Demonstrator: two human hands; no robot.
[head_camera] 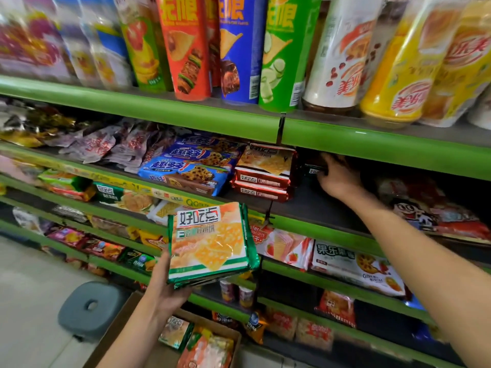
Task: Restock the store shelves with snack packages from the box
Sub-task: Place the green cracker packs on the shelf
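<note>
My left hand grips a green-edged cracker package from below and holds it in front of the shelves. Under it, on the floor, stands the open cardboard box with a second green cracker pack and orange packs inside. My right hand reaches deep into the second green shelf, fingers curled on a dark package at the back. To its left sits a stack of red cracker packs.
Blue cookie packs lie left of the red stack. Tall chip tubes and drink cups line the top shelf. A grey stool stands on the floor left of the box. Lower shelves hold several mixed snack bags.
</note>
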